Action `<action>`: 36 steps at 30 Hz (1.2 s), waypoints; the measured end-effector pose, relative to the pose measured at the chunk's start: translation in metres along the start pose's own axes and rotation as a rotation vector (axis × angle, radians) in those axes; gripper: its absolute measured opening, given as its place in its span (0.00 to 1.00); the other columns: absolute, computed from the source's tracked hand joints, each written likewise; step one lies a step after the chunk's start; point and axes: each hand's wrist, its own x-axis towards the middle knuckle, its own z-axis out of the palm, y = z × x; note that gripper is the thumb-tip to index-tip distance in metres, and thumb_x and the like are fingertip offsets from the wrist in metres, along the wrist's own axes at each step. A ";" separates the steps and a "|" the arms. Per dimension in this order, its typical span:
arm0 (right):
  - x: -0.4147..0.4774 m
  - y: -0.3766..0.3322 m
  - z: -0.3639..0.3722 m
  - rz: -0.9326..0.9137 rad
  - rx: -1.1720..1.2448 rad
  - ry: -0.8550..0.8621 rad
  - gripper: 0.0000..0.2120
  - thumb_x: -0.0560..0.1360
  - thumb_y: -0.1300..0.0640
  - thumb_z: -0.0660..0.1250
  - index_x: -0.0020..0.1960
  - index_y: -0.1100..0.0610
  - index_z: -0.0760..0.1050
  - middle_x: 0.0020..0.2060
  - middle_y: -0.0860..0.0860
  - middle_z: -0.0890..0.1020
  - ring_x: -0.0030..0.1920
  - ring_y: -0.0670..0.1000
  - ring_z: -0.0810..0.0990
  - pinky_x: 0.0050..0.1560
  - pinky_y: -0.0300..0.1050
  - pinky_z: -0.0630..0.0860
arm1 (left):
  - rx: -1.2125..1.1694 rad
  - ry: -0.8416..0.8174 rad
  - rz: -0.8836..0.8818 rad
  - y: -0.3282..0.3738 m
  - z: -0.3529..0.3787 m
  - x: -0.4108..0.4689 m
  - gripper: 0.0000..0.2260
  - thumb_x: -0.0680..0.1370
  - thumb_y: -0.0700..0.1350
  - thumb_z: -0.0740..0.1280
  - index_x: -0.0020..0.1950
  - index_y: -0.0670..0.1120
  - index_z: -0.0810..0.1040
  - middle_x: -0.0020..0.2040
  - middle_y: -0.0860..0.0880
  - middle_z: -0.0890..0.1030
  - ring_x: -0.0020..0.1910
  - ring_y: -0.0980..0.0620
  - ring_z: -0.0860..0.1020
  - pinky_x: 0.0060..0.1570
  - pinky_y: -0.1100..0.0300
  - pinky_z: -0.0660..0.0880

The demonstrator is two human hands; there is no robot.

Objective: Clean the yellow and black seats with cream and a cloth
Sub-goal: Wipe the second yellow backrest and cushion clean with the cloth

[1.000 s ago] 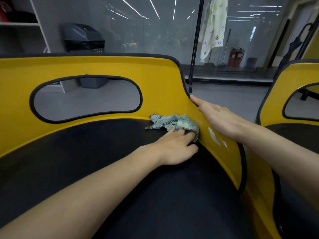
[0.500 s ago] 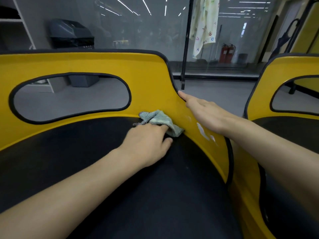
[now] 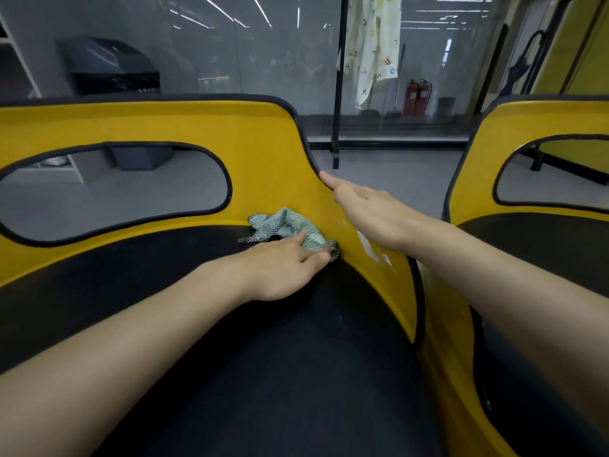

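Observation:
A yellow seat shell (image 3: 263, 166) with black trim wraps a black cushion (image 3: 296, 357) in front of me. My left hand (image 3: 283, 268) presses a crumpled pale green cloth (image 3: 290, 227) into the corner where the cushion meets the yellow side wall, its fingers bent over the cloth. My right hand (image 3: 369, 212) rests flat on the black-trimmed edge of the side wall, its fingers straight. White cream smears (image 3: 372, 250) sit on the yellow wall just right of the cloth. A second yellow and black seat (image 3: 527, 179) stands at the right.
An oval cut-out (image 3: 115, 189) opens through the backrest. Behind the seats are a grey floor, a glass wall, a black pole (image 3: 339, 94), a hanging patterned garment (image 3: 372, 51), two red fire extinguishers (image 3: 418, 97) and a dark bin (image 3: 112, 67).
My left hand has rubbed the cloth back and forth in the seat corner, left then right again towards the side wall. My right hand has stayed on the edge.

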 end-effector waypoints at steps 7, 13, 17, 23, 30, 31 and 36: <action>-0.001 -0.001 0.001 -0.004 -0.008 0.009 0.24 0.82 0.46 0.41 0.78 0.38 0.52 0.77 0.38 0.56 0.77 0.46 0.54 0.74 0.45 0.52 | -0.001 0.028 0.081 0.004 0.017 0.012 0.25 0.85 0.56 0.47 0.82 0.53 0.47 0.80 0.45 0.34 0.79 0.52 0.35 0.76 0.57 0.37; -0.005 -0.003 0.000 -0.008 0.000 0.008 0.23 0.83 0.46 0.41 0.78 0.39 0.52 0.76 0.39 0.57 0.76 0.44 0.55 0.70 0.41 0.53 | -0.116 0.101 0.123 0.011 0.022 0.011 0.28 0.85 0.54 0.49 0.82 0.48 0.42 0.80 0.47 0.33 0.77 0.55 0.34 0.70 0.64 0.35; -0.004 -0.002 0.000 0.013 -0.009 0.005 0.23 0.83 0.45 0.41 0.77 0.38 0.53 0.77 0.40 0.58 0.76 0.45 0.56 0.72 0.42 0.53 | -0.148 0.214 0.171 0.004 0.027 0.016 0.30 0.85 0.55 0.50 0.81 0.51 0.38 0.79 0.50 0.31 0.78 0.57 0.35 0.76 0.58 0.37; -0.004 -0.001 0.001 0.011 -0.034 -0.005 0.23 0.83 0.45 0.40 0.77 0.37 0.52 0.77 0.42 0.58 0.76 0.46 0.57 0.75 0.47 0.53 | -0.126 0.316 0.063 0.005 0.033 0.008 0.29 0.83 0.64 0.48 0.80 0.61 0.39 0.81 0.51 0.36 0.80 0.50 0.41 0.78 0.51 0.47; -0.003 -0.001 0.001 0.016 -0.034 0.002 0.23 0.83 0.44 0.40 0.77 0.38 0.52 0.77 0.42 0.58 0.76 0.46 0.57 0.75 0.47 0.53 | -0.080 0.311 0.105 0.013 0.037 0.008 0.29 0.83 0.63 0.47 0.82 0.55 0.44 0.79 0.50 0.57 0.77 0.47 0.56 0.72 0.49 0.61; -0.003 -0.001 0.001 0.014 -0.034 0.004 0.23 0.83 0.44 0.40 0.77 0.38 0.52 0.77 0.42 0.58 0.76 0.46 0.57 0.75 0.47 0.53 | -0.086 0.259 0.125 0.013 0.036 0.007 0.29 0.83 0.62 0.47 0.82 0.55 0.43 0.81 0.49 0.52 0.79 0.48 0.53 0.75 0.50 0.57; -0.002 -0.001 0.001 0.027 -0.015 0.001 0.23 0.83 0.43 0.40 0.77 0.37 0.53 0.77 0.43 0.59 0.76 0.47 0.57 0.73 0.47 0.54 | -0.181 0.133 0.177 0.011 0.030 0.006 0.28 0.84 0.62 0.47 0.81 0.57 0.41 0.81 0.51 0.37 0.80 0.50 0.43 0.78 0.55 0.45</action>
